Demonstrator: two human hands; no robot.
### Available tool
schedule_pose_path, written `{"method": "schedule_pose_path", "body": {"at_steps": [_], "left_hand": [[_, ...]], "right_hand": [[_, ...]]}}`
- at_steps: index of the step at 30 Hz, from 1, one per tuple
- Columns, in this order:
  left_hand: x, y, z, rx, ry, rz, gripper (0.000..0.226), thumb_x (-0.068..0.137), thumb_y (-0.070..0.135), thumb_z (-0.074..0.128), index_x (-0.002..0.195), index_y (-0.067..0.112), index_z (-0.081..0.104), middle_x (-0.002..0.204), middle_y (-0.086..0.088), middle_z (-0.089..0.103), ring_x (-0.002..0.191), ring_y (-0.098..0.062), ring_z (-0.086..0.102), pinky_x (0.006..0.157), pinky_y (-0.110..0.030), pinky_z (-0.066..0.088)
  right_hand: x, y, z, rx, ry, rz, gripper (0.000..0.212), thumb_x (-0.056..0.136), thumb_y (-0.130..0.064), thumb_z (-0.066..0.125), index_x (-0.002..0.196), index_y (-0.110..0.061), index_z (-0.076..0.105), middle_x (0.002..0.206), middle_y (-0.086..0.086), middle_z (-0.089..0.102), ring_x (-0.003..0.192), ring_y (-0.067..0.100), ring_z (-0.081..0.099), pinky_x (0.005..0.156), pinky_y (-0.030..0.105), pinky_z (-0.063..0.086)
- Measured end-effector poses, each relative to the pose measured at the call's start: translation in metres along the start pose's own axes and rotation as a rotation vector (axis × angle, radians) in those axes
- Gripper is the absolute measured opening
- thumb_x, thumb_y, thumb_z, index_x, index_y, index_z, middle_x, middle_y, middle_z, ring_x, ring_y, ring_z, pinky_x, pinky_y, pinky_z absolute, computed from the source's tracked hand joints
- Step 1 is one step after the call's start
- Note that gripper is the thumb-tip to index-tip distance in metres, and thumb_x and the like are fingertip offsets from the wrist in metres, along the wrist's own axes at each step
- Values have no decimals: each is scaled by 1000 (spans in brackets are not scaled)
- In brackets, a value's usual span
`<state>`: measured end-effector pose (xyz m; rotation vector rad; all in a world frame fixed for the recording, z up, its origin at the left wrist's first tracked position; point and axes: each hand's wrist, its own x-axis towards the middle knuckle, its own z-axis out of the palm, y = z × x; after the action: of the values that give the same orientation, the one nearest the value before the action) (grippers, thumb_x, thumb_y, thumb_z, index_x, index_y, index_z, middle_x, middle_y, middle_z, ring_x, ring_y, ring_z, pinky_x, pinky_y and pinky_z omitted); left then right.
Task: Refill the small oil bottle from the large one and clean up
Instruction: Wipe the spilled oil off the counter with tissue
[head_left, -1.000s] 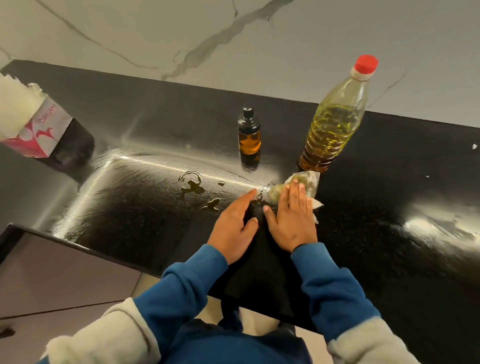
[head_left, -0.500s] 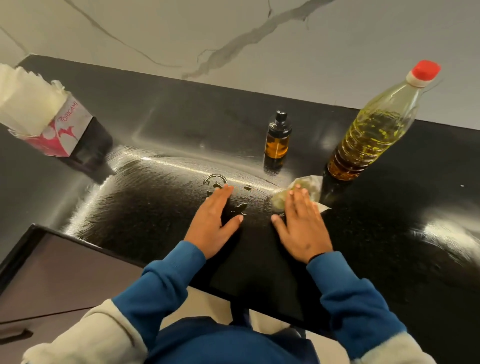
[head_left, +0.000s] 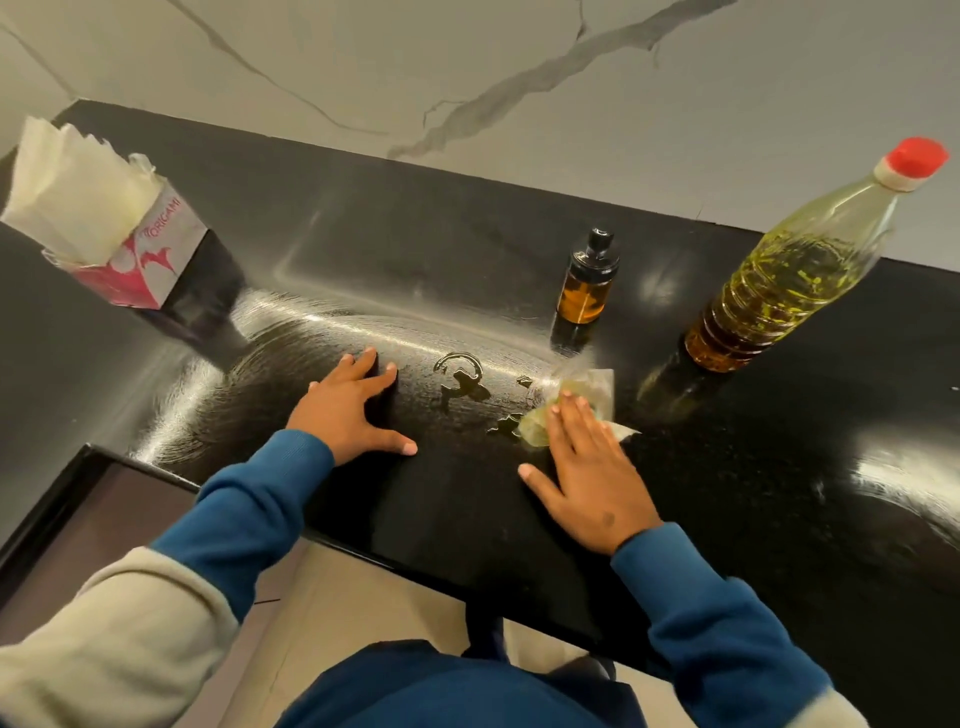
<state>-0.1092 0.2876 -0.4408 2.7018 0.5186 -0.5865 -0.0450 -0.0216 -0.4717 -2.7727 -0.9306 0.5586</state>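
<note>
Hands first: near the bench's (head_left: 779, 519) front edge your left hand (head_left: 349, 410) lies flat with fingers spread on the bare black top, and your right hand (head_left: 589, 475) presses straight fingers onto an oil-soaked tissue (head_left: 576, 397) beside the spilled oil (head_left: 462, 376). Farther back, toward the rear edge, the small oil bottle (head_left: 586, 280) stands upright with its black cap on, the large oil bottle (head_left: 795, 270) with its red cap to its right. A tissue pack (head_left: 111, 228) sits near the far left corner.
</note>
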Motion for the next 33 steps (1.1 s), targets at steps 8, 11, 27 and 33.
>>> {"method": "schedule_pose_path", "body": {"at_steps": [8, 11, 27, 33], "left_hand": [[9, 12, -16, 112, -78, -36, 124, 57, 66, 88, 159, 34, 27, 171, 4, 5, 158, -29, 4, 120, -60, 29], [7, 21, -21, 122, -84, -64, 120, 58, 60, 90, 159, 31, 31, 169, -1, 12, 156, -31, 11, 120, -58, 30], [4, 4, 15, -34, 31, -13, 129, 55, 69, 87, 161, 37, 19, 171, 3, -5, 157, -31, -11, 122, -63, -1], [19, 16, -4, 72, -94, -62, 144, 35, 70, 92, 159, 33, 28, 167, -1, 15, 154, -37, 7, 114, -71, 29]], "right_hand": [[33, 9, -13, -45, 28, 225, 94, 95, -70, 20, 157, -4, -5, 165, 17, -14, 152, 31, -15, 124, 45, 0], [53, -17, -12, -57, 8, 163, 92, 96, -69, 21, 157, -4, -5, 164, 17, -14, 151, 33, -16, 124, 48, 0], [0, -22, 6, -51, 15, 37, 93, 94, -73, 20, 158, -10, -5, 165, 10, -18, 152, 24, -16, 125, 43, 0], [35, -52, 9, -18, 57, 64, 86, 98, -64, 24, 158, -8, -3, 165, 12, -15, 152, 28, -16, 125, 46, 0]]}}
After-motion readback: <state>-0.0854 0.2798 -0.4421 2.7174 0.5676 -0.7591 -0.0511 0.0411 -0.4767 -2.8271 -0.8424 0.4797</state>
